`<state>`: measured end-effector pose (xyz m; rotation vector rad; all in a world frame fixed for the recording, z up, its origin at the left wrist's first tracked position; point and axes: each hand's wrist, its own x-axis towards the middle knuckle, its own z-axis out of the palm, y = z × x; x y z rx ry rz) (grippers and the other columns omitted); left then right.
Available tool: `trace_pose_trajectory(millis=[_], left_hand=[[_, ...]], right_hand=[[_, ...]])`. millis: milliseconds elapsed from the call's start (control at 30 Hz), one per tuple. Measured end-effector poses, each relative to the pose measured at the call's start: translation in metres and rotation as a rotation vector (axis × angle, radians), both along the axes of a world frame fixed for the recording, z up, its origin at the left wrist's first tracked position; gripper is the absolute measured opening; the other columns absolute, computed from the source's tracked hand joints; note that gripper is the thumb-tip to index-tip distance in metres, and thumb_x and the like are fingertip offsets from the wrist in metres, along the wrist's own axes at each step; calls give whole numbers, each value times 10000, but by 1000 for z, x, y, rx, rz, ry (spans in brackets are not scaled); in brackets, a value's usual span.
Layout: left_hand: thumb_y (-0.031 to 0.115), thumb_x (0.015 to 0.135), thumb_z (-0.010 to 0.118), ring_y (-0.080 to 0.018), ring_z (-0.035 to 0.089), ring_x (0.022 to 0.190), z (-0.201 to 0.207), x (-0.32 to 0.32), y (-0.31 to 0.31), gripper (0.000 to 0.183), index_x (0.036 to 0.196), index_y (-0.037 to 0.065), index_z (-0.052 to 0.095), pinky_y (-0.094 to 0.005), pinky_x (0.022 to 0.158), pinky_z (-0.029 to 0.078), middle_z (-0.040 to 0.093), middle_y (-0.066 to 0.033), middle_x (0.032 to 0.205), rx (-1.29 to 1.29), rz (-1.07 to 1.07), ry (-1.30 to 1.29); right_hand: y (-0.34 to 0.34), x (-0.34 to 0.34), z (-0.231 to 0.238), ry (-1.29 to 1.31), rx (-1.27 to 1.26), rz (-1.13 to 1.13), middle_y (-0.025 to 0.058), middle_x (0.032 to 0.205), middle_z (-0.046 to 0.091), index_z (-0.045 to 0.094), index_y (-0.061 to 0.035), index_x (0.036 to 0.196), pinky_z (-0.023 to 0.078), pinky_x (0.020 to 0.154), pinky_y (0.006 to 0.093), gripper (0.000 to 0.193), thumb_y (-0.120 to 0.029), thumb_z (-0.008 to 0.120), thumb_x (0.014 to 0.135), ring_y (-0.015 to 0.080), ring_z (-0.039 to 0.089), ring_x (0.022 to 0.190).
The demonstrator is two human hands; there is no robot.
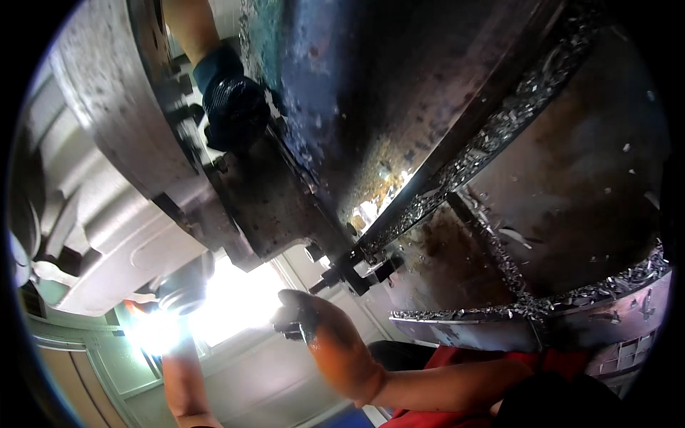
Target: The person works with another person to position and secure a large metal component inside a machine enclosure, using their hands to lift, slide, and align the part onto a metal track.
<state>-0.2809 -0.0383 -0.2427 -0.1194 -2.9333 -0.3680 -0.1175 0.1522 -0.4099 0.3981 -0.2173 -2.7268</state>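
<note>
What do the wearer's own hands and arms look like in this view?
The right hand seems to wear an orange glove with dark, slightly shiny fingers. The right forearm is bare up to what looks like a black sleeve. The left hand is mostly lost in glare, so its covering is unclear; the left forearm is bare.

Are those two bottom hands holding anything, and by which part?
The right hand appears to hold nothing. Bright glare covers most of the left hand, so any hold there cannot be told.
</note>
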Motion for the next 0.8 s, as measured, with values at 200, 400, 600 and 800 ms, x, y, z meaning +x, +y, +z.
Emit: trace_pose_trajectory(millis=[200,400,600,800], left_hand=[[405,891,601,-283,566,1130,30,-5,8,615,1327,-5,457,-426,991,446,563,-154,1247,-2,-35,50],[349,943,553,-290,560,1126,54,8,5,513,1302,-10,479,-429,998,428,570,-160,1227,-48,-50,130],[292,994,506,-296,554,1121,65,23,-6,419,1278,-15,500,-431,1004,410,577,-166,1207,-386,-148,225],[94,978,551,-184,570,1054,33,11,12,210,1175,22,549,-326,912,484,597,-55,1088,143,-56,305]], right_hand=[[5,6,1,-7,-157,52,122,1265,595,487,-11,1360,488,989,328,397,37,382,980,210,619,1135],[1,15,7,-24,-290,32,128,1262,598,470,-25,1380,484,998,341,434,49,350,969,212,611,1150],[8,16,21,61,-234,193,147,1259,598,433,-19,1407,470,1015,366,415,-72,357,1003,229,595,1158],[17,17,52,161,11,205,162,1237,598,409,-6,1407,472,1019,361,389,-128,410,1038,223,597,1131]])
